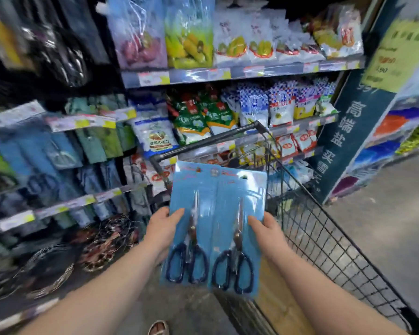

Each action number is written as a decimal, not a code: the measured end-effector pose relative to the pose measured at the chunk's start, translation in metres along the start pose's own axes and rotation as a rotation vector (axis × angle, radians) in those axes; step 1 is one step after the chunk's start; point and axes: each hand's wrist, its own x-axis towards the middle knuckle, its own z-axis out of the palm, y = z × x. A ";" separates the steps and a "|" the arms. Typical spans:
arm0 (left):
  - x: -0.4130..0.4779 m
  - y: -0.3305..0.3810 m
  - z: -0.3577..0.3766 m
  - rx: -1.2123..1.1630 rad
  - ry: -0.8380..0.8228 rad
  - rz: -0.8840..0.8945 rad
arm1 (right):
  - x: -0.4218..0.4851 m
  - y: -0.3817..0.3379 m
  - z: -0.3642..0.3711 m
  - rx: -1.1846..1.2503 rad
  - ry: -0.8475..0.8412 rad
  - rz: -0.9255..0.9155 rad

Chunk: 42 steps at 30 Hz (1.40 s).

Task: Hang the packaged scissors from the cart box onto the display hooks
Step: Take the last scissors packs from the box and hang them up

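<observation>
Two blue-carded scissors packs sit side by side in front of me, above the cart's near corner. My left hand (163,227) grips the left pack (194,204) at its left edge, thumb on the front. My right hand (266,234) grips the right pack (241,213) at its right edge. Each pack shows dark-handled scissors with blades pointing up. A brown cardboard box (273,303) lies in the wire cart (324,240) below the packs. The display at the left (58,151) with hanging blue and green packs is blurred; I cannot make out single hooks.
Shelves of bagged food (228,112) stand straight ahead behind the cart. Wire baskets (46,269) lie on the low left shelf. A dark pillar with a yellow sign (397,52) rises at right, with grey floor (385,213) beside it. A sandalled foot (158,328) shows at bottom.
</observation>
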 end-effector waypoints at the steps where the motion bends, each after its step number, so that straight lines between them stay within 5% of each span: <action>1: -0.003 0.000 -0.016 -0.018 0.033 0.004 | -0.004 -0.006 0.012 -0.013 -0.027 -0.014; 8: -0.005 -0.007 -0.119 -0.131 0.169 0.024 | -0.021 -0.049 0.101 -0.091 -0.191 -0.183; 26: 0.085 -0.020 -0.472 -0.128 0.489 0.032 | -0.049 -0.157 0.457 -0.193 -0.497 -0.255; 42: 0.148 -0.020 -0.522 -0.051 0.554 -0.031 | 0.009 -0.183 0.556 -0.309 -0.494 -0.246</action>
